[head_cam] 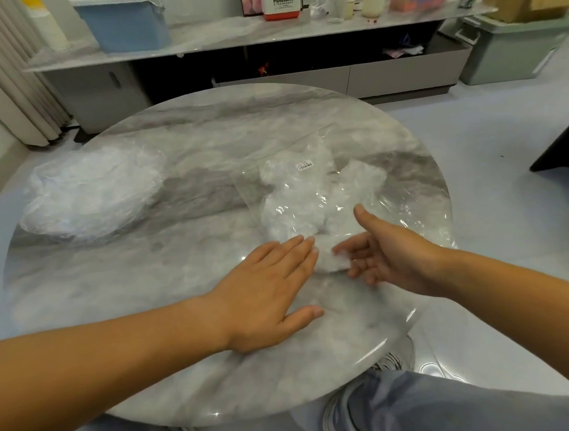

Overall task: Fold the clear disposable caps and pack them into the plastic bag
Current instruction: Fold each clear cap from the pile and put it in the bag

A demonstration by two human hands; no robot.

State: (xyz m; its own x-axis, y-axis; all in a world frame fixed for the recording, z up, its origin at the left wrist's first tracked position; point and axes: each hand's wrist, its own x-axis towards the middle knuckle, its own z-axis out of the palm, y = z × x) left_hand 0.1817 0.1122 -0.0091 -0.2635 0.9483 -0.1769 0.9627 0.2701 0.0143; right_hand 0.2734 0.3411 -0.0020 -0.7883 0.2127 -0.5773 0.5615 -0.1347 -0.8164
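Folded cap (pixel 332 261), a small white wad, sits on the desk (pixel 150 284) between my two hands, just at the near edge of the plastic bag (pixel 405 208). My right hand (pixel 391 256) has its fingers (pixel 352 248) curled round the cap's right end, thumb lifted clear. My left hand (pixel 266 290) lies flat with its fingers straight, the tips touching the cap's left end. I judge this as the packing step: the fold looks done, and the wad goes in next. That calls for finding the bag's mouth, which I cannot make out in the clear film, and sliding the cap in without it springing open. Inside the bag, under the barcode label (pixel 304 165), several packed caps (pixel 289 215) already lie bunched. Far left, a loose pile of caps (pixel 92 193) waits, so plenty remains.
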